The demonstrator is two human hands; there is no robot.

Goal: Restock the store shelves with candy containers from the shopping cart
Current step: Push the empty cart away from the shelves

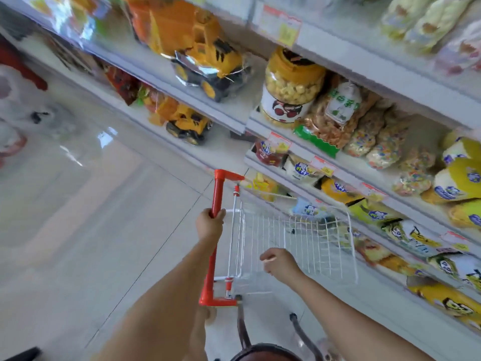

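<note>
Glossy tiled floor [104, 230] beside snack shelves [406, 82]; left hand [209, 225] fingers grasp cart handle [217, 191], right hand [279, 261] fingers released.

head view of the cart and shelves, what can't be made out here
All from the head view:
- Price tags: the print is unreadable through motion blur.
- Right hand: its curled fingers face away, so it is unclear whether it grips the cart basket wire or holds anything.
- Bags on the top shelf: cut off by the upper edge.
- Dark round thing: cut off by the bottom edge, so it cannot be identified.
</note>
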